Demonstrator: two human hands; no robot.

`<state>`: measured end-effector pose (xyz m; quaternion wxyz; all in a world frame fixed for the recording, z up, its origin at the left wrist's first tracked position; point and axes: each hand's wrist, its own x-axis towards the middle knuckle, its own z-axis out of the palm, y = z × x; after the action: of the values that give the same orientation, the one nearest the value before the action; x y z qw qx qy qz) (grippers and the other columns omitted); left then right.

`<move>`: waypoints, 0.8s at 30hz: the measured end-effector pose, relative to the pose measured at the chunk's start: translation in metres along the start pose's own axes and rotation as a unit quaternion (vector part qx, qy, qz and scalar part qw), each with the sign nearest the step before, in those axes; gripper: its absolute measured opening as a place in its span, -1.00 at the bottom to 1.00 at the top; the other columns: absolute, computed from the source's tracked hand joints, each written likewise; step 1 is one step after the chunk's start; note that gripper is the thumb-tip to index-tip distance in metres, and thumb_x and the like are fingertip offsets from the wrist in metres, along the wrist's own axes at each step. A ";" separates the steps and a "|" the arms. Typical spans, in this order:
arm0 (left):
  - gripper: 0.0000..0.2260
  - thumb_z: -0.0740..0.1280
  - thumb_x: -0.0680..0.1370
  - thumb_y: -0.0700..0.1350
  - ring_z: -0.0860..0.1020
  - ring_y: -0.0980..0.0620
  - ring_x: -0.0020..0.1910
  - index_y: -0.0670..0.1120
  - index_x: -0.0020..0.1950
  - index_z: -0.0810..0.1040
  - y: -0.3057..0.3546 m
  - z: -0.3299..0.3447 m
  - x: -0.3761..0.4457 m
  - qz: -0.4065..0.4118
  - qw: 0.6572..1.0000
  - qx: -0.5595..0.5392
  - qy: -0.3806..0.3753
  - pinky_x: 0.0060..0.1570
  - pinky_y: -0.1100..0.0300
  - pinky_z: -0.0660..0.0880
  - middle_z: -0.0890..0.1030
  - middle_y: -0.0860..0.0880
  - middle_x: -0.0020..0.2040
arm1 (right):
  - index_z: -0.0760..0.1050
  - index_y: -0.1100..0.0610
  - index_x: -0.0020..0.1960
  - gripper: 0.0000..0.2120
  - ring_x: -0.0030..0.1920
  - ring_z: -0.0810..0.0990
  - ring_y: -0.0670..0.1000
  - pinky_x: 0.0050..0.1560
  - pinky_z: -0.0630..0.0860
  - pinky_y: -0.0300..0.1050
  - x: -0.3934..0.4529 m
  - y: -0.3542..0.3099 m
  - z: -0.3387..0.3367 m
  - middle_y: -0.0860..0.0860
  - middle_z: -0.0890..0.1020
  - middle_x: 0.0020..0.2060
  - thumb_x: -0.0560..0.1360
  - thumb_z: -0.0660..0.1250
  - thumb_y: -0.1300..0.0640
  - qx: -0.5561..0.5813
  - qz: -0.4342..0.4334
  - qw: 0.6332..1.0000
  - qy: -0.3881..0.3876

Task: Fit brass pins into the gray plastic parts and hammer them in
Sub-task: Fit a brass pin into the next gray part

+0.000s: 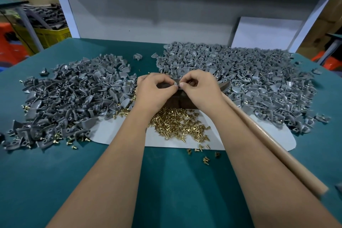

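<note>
Hands meet over dark brown wooden block (177, 102), w/ left hand (154, 91) and right hand (199, 89) fingertip to fingertip, both pinching one small gray plastic part (177, 85); any pin there is too small to tell. Loose brass pins (177, 124) lie on white sheet (273, 135) just below, for short reach. Gray parts piles flank it: left pile (68, 98), right pile (240, 77) (probably stock vs. done). Paper-wrapped hammer handle (268, 144) lies beside right forearm, head hidden.

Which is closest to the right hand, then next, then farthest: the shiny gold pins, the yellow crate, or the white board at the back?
From the right hand:
1. Gold pins, just below it, toward the person.
2. White board, behind, back right.
3. Yellow crate, far left, off the table.
</note>
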<state>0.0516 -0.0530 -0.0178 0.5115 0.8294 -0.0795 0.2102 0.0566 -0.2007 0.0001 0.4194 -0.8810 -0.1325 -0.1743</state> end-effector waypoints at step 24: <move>-0.90 0.53 0.43 -0.10 0.46 -0.14 0.26 0.01 -0.07 0.71 -0.001 -0.001 0.001 -0.017 1.000 -0.017 -0.015 0.32 -0.09 0.36 0.63 0.00 0.07 | 0.51 0.02 -0.24 -0.81 -0.18 0.46 -0.08 -0.13 0.34 -0.20 -0.004 -0.005 0.003 -0.05 0.56 -0.17 0.48 0.37 0.27 -0.017 0.008 1.000 0.005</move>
<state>0.0531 -0.0513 -0.0180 0.5278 0.8249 -0.0768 0.1874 0.0514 -0.1958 0.0002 0.4065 -0.8881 -0.1209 -0.1774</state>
